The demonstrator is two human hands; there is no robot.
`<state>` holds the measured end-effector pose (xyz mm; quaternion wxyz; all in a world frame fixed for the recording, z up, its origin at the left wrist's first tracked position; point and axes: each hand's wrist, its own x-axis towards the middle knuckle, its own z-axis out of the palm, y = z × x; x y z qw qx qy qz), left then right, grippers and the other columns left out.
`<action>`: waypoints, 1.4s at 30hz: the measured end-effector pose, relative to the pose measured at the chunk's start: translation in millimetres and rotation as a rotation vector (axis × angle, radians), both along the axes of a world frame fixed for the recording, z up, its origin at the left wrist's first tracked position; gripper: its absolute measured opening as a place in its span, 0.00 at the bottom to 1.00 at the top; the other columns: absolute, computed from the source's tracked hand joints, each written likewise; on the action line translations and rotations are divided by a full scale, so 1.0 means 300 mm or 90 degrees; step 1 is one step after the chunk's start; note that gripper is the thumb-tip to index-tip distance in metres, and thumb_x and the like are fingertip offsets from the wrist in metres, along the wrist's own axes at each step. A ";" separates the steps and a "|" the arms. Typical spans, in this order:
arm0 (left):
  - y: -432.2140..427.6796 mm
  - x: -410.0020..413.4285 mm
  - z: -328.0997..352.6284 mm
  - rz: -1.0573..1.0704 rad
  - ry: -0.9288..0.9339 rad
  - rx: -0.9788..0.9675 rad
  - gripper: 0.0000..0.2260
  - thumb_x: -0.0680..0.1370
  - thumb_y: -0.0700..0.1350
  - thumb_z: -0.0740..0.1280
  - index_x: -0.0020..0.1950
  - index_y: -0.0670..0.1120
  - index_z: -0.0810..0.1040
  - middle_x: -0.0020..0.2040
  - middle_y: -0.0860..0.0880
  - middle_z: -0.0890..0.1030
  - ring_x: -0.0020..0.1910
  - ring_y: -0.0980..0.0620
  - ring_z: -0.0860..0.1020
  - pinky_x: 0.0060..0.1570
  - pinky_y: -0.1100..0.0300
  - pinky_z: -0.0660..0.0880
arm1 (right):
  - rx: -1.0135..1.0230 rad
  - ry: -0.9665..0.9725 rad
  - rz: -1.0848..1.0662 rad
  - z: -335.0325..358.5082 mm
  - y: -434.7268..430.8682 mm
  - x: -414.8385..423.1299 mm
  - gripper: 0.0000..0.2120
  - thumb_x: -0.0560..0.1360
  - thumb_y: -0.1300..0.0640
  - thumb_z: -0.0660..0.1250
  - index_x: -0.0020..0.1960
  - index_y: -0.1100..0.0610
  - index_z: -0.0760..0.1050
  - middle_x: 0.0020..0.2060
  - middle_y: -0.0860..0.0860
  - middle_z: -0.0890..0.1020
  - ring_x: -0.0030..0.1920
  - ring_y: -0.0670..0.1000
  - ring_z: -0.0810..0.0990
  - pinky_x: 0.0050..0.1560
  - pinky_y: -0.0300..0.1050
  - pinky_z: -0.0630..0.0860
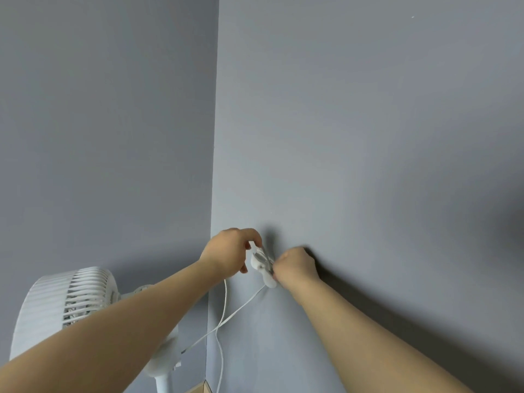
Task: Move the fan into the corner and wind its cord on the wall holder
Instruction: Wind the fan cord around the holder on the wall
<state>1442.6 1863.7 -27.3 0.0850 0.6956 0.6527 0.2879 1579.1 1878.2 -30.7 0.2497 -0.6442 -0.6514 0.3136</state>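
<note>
Soft, even light filled the scene, moderately bright, with no glare. The wall [368,137] right of the corner read lighter than the one to its left. Dark, diffuse shadows fell on it just right of the left hand [226,253] and the right hand [296,265], and a vague dark patch sat at the right edge. Wide-angle distortion bent the corner line slightly; detail was soft, forearms near the bottom blurriest.

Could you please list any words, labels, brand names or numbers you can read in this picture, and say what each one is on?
None: no text can be read anywhere in the head view.
The fan shows only plain white ribs and housing, no visible brand mark.
The holder and cord carry no legible print; both hands partly hide the holder.
The walls are bare grey.
</note>
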 end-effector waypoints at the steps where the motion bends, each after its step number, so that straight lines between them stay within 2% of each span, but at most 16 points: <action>1: 0.011 0.003 -0.007 0.007 0.057 0.009 0.22 0.73 0.31 0.52 0.49 0.54 0.77 0.52 0.49 0.75 0.35 0.50 0.81 0.39 0.64 0.71 | 0.007 -0.016 0.018 -0.009 -0.002 0.001 0.04 0.75 0.62 0.61 0.45 0.60 0.75 0.43 0.59 0.80 0.41 0.56 0.79 0.40 0.41 0.72; 3: 0.032 0.011 -0.027 0.031 0.117 0.025 0.22 0.73 0.31 0.53 0.55 0.51 0.78 0.56 0.47 0.75 0.47 0.47 0.82 0.45 0.56 0.75 | 0.003 -0.028 0.042 -0.024 -0.007 0.004 0.10 0.76 0.64 0.58 0.51 0.64 0.76 0.40 0.58 0.80 0.38 0.58 0.82 0.37 0.45 0.77; 6: 0.061 0.013 -0.046 0.071 0.096 0.033 0.24 0.72 0.29 0.51 0.57 0.51 0.77 0.58 0.47 0.74 0.52 0.45 0.80 0.48 0.51 0.78 | -0.012 -0.039 0.067 -0.042 -0.006 0.012 0.13 0.76 0.67 0.57 0.56 0.66 0.76 0.34 0.57 0.79 0.33 0.57 0.80 0.40 0.49 0.82; 7: 0.069 0.014 -0.049 0.076 0.088 0.033 0.25 0.72 0.29 0.51 0.58 0.50 0.76 0.59 0.47 0.73 0.53 0.45 0.80 0.50 0.51 0.77 | -0.007 -0.053 0.071 -0.049 -0.006 0.011 0.13 0.76 0.67 0.57 0.56 0.65 0.76 0.37 0.58 0.81 0.35 0.58 0.82 0.43 0.51 0.82; 9: 0.084 0.021 -0.057 0.082 0.103 0.027 0.22 0.74 0.32 0.52 0.61 0.50 0.73 0.63 0.48 0.72 0.56 0.44 0.77 0.56 0.54 0.74 | 0.025 -0.135 0.064 -0.060 -0.002 0.011 0.13 0.76 0.65 0.58 0.56 0.62 0.77 0.47 0.58 0.84 0.46 0.57 0.85 0.50 0.50 0.82; 11: 0.093 0.026 -0.068 0.103 0.132 0.029 0.15 0.79 0.42 0.56 0.65 0.49 0.69 0.65 0.47 0.70 0.58 0.43 0.75 0.63 0.56 0.66 | 0.063 -0.232 0.049 -0.061 -0.005 0.014 0.13 0.76 0.65 0.59 0.57 0.59 0.77 0.53 0.56 0.84 0.54 0.56 0.84 0.50 0.44 0.78; 12: 0.100 0.026 -0.077 0.110 0.137 0.020 0.15 0.79 0.49 0.58 0.66 0.49 0.68 0.66 0.46 0.69 0.59 0.44 0.74 0.65 0.56 0.63 | 0.073 -0.260 0.047 -0.060 -0.005 0.015 0.13 0.76 0.66 0.59 0.57 0.59 0.77 0.55 0.56 0.83 0.55 0.55 0.83 0.49 0.43 0.76; 15: 0.122 0.014 -0.098 0.106 0.090 -0.027 0.27 0.73 0.64 0.63 0.64 0.48 0.67 0.67 0.47 0.66 0.63 0.48 0.72 0.71 0.53 0.55 | 0.094 -0.309 0.049 -0.055 -0.011 0.013 0.14 0.77 0.66 0.58 0.59 0.60 0.75 0.59 0.56 0.81 0.59 0.56 0.81 0.51 0.45 0.76; 19: 0.150 -0.004 -0.119 0.104 0.102 -0.087 0.36 0.66 0.71 0.64 0.65 0.49 0.65 0.68 0.50 0.62 0.66 0.53 0.70 0.74 0.45 0.44 | 0.107 -0.328 0.051 -0.060 -0.012 0.013 0.15 0.79 0.65 0.56 0.62 0.59 0.74 0.62 0.55 0.78 0.62 0.56 0.79 0.55 0.47 0.76; 24: 0.171 -0.009 -0.139 0.108 0.091 -0.040 0.30 0.71 0.64 0.65 0.65 0.49 0.63 0.68 0.49 0.63 0.64 0.51 0.72 0.74 0.46 0.45 | 0.126 -0.349 0.070 -0.067 -0.013 0.016 0.15 0.79 0.66 0.55 0.62 0.59 0.74 0.61 0.55 0.79 0.61 0.57 0.79 0.55 0.47 0.76; 26: 0.179 0.000 -0.135 0.112 0.099 -0.004 0.30 0.70 0.64 0.67 0.65 0.49 0.64 0.67 0.49 0.64 0.60 0.50 0.74 0.73 0.49 0.51 | 0.138 -0.359 0.077 -0.068 -0.015 0.018 0.15 0.79 0.66 0.55 0.62 0.59 0.74 0.61 0.55 0.79 0.61 0.57 0.79 0.54 0.47 0.76; 29: 0.176 0.022 -0.134 0.123 0.107 0.040 0.29 0.69 0.63 0.69 0.62 0.49 0.66 0.64 0.50 0.64 0.54 0.50 0.77 0.64 0.53 0.62 | 0.149 -0.367 0.082 -0.073 -0.013 0.021 0.14 0.80 0.65 0.55 0.62 0.59 0.74 0.61 0.55 0.79 0.61 0.57 0.79 0.54 0.46 0.76; 33: 0.176 0.020 -0.155 0.132 0.104 0.050 0.13 0.75 0.55 0.65 0.52 0.48 0.70 0.54 0.49 0.69 0.47 0.47 0.76 0.58 0.54 0.67 | 0.150 -0.373 0.085 -0.074 -0.012 0.021 0.14 0.79 0.66 0.56 0.61 0.58 0.74 0.60 0.55 0.79 0.60 0.57 0.79 0.53 0.46 0.76; 36: 0.182 0.027 -0.167 0.101 0.025 0.020 0.07 0.77 0.49 0.63 0.50 0.46 0.75 0.48 0.50 0.73 0.51 0.45 0.78 0.51 0.56 0.72 | 0.154 -0.378 0.090 -0.078 -0.012 0.022 0.13 0.79 0.66 0.56 0.60 0.58 0.75 0.60 0.55 0.80 0.60 0.57 0.80 0.52 0.46 0.76; 39: 0.195 0.042 -0.176 0.088 0.043 0.008 0.10 0.79 0.45 0.60 0.54 0.44 0.78 0.53 0.47 0.79 0.54 0.46 0.77 0.50 0.56 0.71 | 0.156 -0.382 0.092 -0.082 -0.008 0.020 0.14 0.79 0.66 0.56 0.59 0.58 0.75 0.59 0.55 0.80 0.60 0.57 0.79 0.52 0.46 0.76; 42: 0.201 0.041 -0.176 0.089 0.087 -0.004 0.12 0.80 0.46 0.57 0.54 0.45 0.79 0.56 0.48 0.78 0.56 0.47 0.76 0.51 0.58 0.67 | 0.156 -0.378 0.091 -0.083 -0.005 0.020 0.13 0.79 0.66 0.57 0.60 0.58 0.75 0.60 0.55 0.80 0.60 0.57 0.79 0.52 0.45 0.76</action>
